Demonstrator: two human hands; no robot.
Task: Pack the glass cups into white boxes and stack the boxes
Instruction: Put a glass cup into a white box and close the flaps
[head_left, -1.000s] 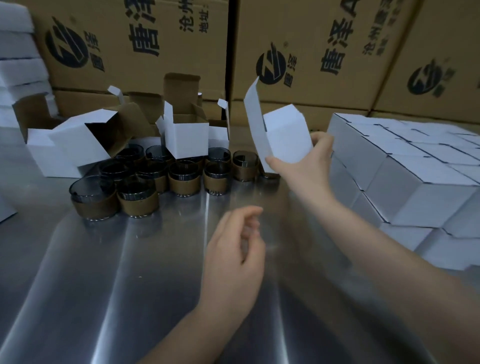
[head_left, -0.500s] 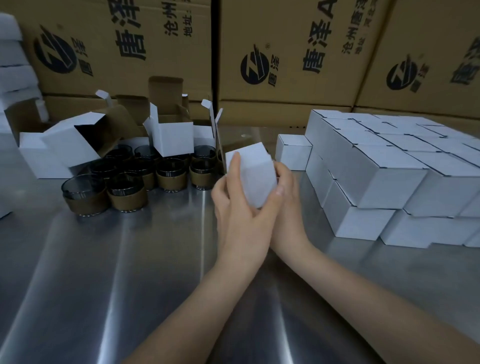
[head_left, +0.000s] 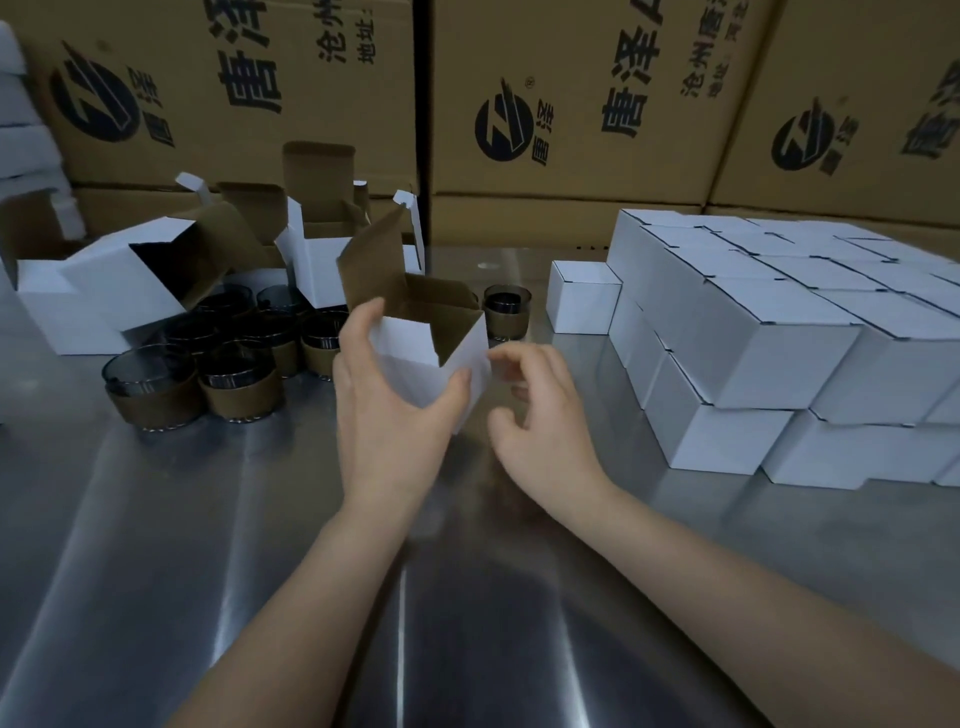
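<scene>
My left hand (head_left: 387, 405) grips an open white box (head_left: 441, 353) above the steel table, lid flap up, brown inside showing and nothing visible in it. My right hand (head_left: 540, 410) hovers just right of the box with loosely curled fingers, holding nothing. Several dark glass cups with brown sleeves (head_left: 239, 379) stand clustered at the left. One more glass cup (head_left: 507, 306) stands alone behind the held box. Closed white boxes (head_left: 769, 343) are stacked two layers high at the right.
Open empty white boxes (head_left: 119, 280) lie behind the cups at the left. One closed small box (head_left: 582, 304) sits beside the stack. Large brown cartons (head_left: 561, 104) wall off the back. The steel table (head_left: 156, 545) stretches toward me.
The box, first held up at the right by my right hand, came to the centre into both hands. Now it sits upright and open in my left hand; my right hand has let go.
</scene>
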